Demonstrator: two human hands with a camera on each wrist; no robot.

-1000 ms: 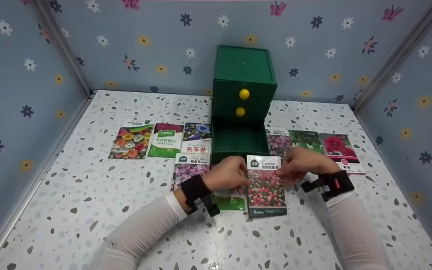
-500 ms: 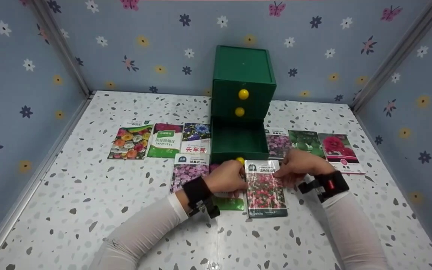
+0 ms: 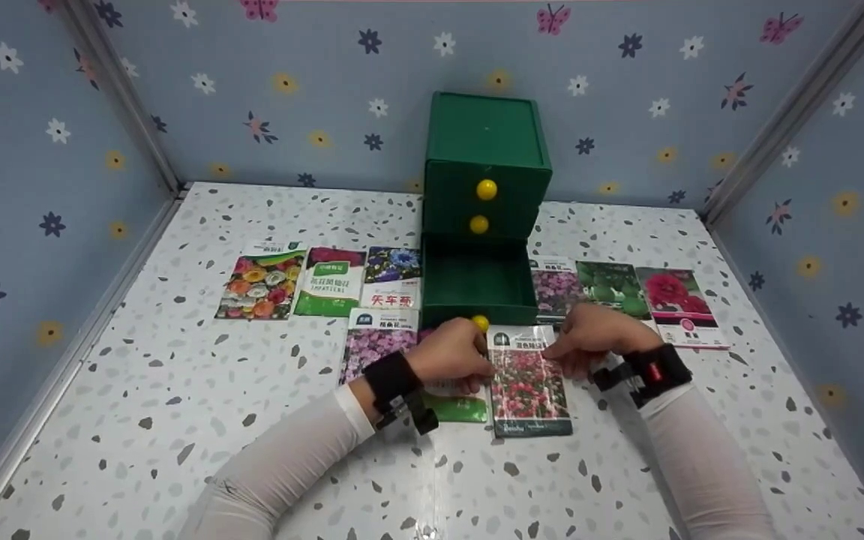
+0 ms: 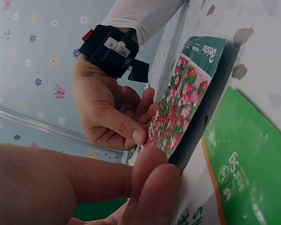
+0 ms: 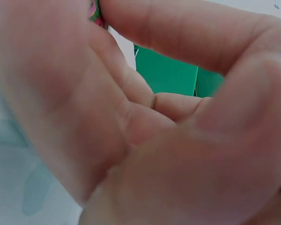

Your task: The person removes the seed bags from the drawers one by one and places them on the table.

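Observation:
Both hands hold a seed packet (image 3: 528, 382) with red and pink flowers and a dark bottom band, just in front of the green drawer box. My right hand (image 3: 597, 337) pinches its right edge between thumb and fingers; the left wrist view shows this right hand (image 4: 107, 112) at the packet's upper part. At the opposite edge, my left hand (image 3: 453, 352) has its fingers curled, with fingertips (image 4: 154, 183) right at the packet. Below my left hand lies a green-and-white impatiens packet (image 3: 458, 409), partly hidden by it. In the right wrist view, fingers cover nearly all of the packet.
The drawer box (image 3: 488, 131) stands at the back with its bottom drawer (image 3: 477, 311) pulled out. Several seed packets lie to its left, including a purple-flowered packet (image 3: 379, 349) nearer the front. More lie to its right, ending with a red-flowered packet (image 3: 683, 300).
The held seed packet has come down slightly toward the front and lies flatter, uncovering the bottom drawer's yellow knob. My right hand has shifted a little left and down with it.

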